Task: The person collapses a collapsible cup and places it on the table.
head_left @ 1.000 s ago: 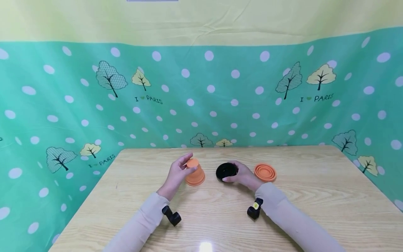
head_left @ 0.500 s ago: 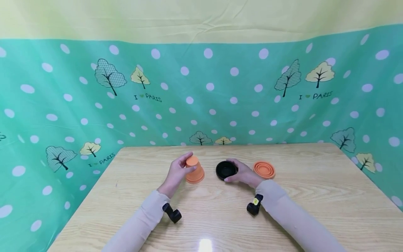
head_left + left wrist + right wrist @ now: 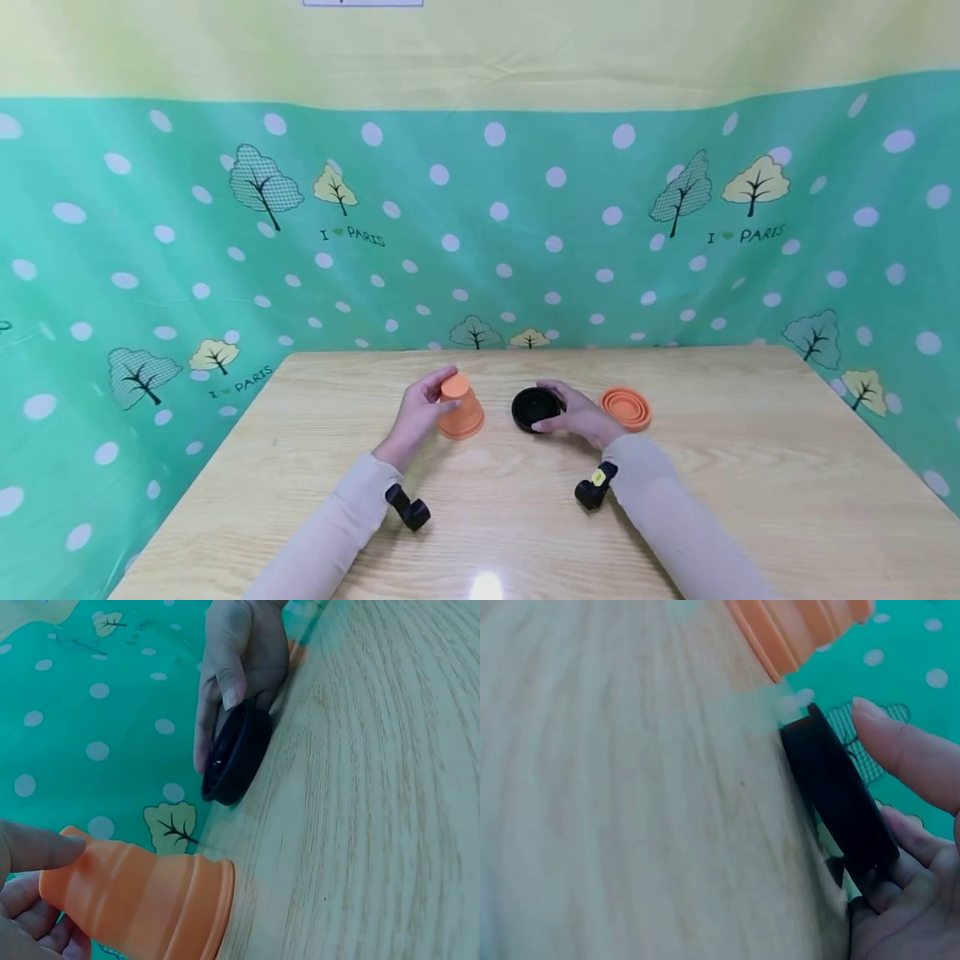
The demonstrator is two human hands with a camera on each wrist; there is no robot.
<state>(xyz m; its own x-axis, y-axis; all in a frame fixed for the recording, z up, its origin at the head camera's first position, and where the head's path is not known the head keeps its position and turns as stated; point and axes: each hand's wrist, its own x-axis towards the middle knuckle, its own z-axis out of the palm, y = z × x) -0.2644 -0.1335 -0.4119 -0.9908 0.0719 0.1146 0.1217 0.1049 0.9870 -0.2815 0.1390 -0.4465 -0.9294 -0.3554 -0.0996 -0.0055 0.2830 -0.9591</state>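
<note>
Head view gives us a pale, wood-grained table (image 3: 517,500) with three round pieces in a row across it. At the left of the row, our left hand (image 3: 420,412) pinches a matt orange, stepped, tapering cup (image 3: 464,412), which stands upside down, narrow end up and wide rim down on the table; the thumb lies on the near side of the narrow end and the fingers curl behind it. To the right of the cup and apart from it, our right hand (image 3: 583,416) grips a shallow, round, black dish (image 3: 534,408), open side up, with the thumb at its near edge and the fingers round the far side. Whether the dish rests fully on the wood or is slightly lifted, we cannot tell. Just beyond our right wrist, a flat orange disc of concentric rings (image 3: 626,409) lies on the table. Pale beige sleeves (image 3: 330,525) cover our arms to the wrists, with a small black device (image 3: 408,508) worn at each. Behind the table hangs a green cloth backdrop (image 3: 405,321) with white dots, printed trees and "I PARIS" lettering, a pale yellow band across its top. We see a white glare (image 3: 487,586) on the near tabletop.
</note>
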